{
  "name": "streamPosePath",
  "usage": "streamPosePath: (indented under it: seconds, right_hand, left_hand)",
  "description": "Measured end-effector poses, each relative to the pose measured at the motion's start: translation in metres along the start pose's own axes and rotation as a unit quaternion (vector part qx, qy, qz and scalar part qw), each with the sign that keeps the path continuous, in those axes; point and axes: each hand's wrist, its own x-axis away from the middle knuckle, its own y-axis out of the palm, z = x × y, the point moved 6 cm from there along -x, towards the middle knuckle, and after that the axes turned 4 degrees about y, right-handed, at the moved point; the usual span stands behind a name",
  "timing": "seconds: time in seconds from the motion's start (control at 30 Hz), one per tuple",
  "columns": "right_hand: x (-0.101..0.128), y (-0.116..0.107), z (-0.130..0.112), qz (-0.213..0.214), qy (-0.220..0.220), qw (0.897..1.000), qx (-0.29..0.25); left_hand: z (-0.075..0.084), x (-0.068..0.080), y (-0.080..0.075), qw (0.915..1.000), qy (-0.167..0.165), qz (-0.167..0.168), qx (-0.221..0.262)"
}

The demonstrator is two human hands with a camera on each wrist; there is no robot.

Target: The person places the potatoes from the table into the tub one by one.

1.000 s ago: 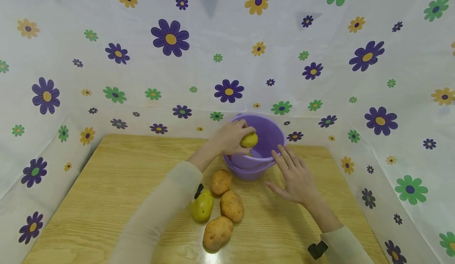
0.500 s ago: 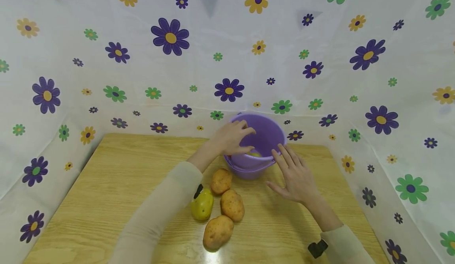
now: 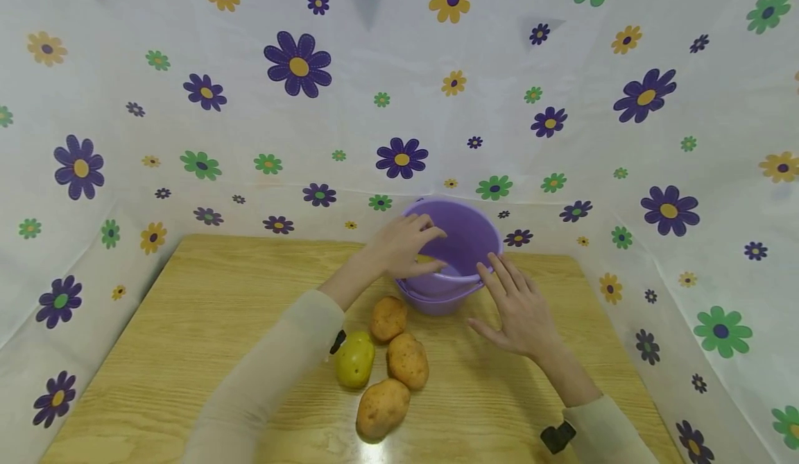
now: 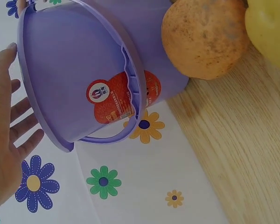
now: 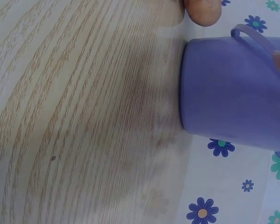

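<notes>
With fingers spread, the left hand (image 3: 398,247) and right hand (image 3: 523,317) are held at a purple bucket (image 3: 469,234) near the back edge of the wood-grained table (image 3: 237,290), backed by flowered sheeting (image 3: 356,114).

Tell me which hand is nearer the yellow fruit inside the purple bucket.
Left. The left hand is over the bucket, on the same side as the yellow fruit; the right hand is at the opposite edge.

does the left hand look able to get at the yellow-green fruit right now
Probably yes: the left hand looks empty at the bucket, and the yellow-green fruit lies uncovered on the table, potatoes only along its right side.
</notes>
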Motion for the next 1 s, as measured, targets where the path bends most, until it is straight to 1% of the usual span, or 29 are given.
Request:
streamPosePath:
  seconds: [0.17, 0.3, 0.43, 0.57, 0.7, 0.87, 1.0]
  right_hand:
    - [0.0, 0.0, 0.0, -0.006, 0.004, 1.0, -0.002]
    - [0.0, 0.0, 0.0, -0.001, 0.002, 1.0, -0.001]
    - [0.0, -0.001, 0.0, -0.005, 0.004, 1.0, 0.001]
    - [0.0, -0.001, 0.0, -0.009, 0.005, 1.0, 0.0]
    - [-0.001, -0.001, 0.0, -0.004, 0.003, 1.0, -0.003]
    - [-0.001, -0.001, 0.0, 0.002, 0.002, 1.0, -0.006]
    - [0.0, -0.002, -0.001, 0.002, 0.001, 1.0, -0.008]
  left_hand:
    - [0.0, 0.008, -0.004, 0.9999, 0.014, 0.005, -0.001]
    - [-0.001, 0.016, -0.006, 0.9996, 0.023, 0.008, -0.017]
    - [0.0, 0.026, -0.01, 0.9991, 0.026, 0.001, -0.033]
    - [0.004, 0.037, -0.014, 0.9988, 0.033, -0.007, -0.036]
    - [0.009, 0.048, -0.017, 0.9985, 0.038, -0.015, -0.038]
    - [0.015, 0.062, -0.018, 0.9965, 0.058, -0.019, -0.056]
    - [0.02, 0.074, -0.018, 0.9941, 0.081, -0.019, -0.069]
